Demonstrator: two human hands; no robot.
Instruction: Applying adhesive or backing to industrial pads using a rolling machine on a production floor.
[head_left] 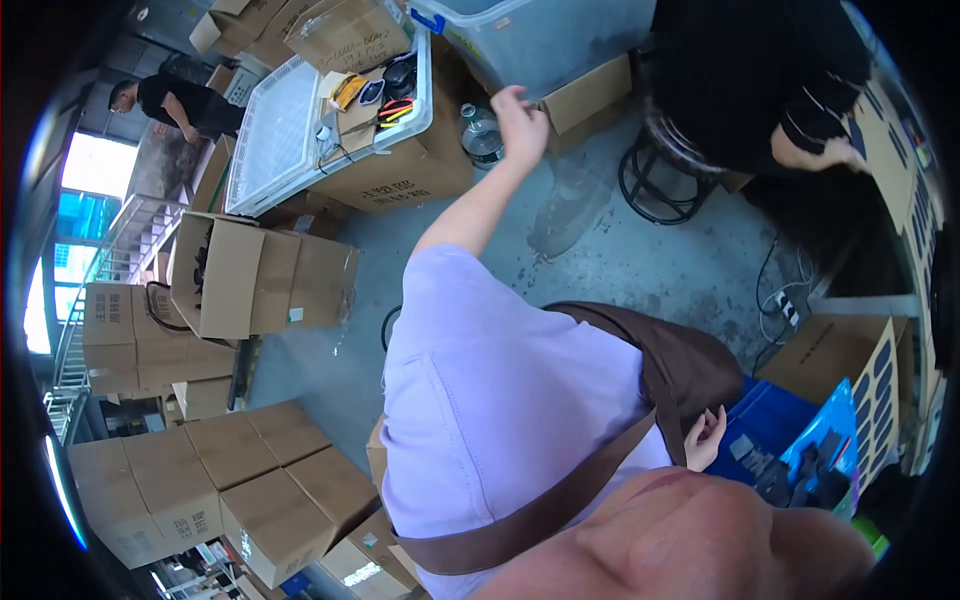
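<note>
My left hand is stretched far out over the grey concrete floor, fingers apart and holding nothing. It hovers beside a clear plastic bottle and a cardboard box under a big translucent bin. My right hand rests loosely open against my brown apron, empty, next to a blue crate. My lilac shirt fills the middle of the view.
A person in black sits on a round black stool at the upper right. A white tray with tape and tools lies on a carton. Stacked cardboard boxes stand to the left, and another person is far behind them.
</note>
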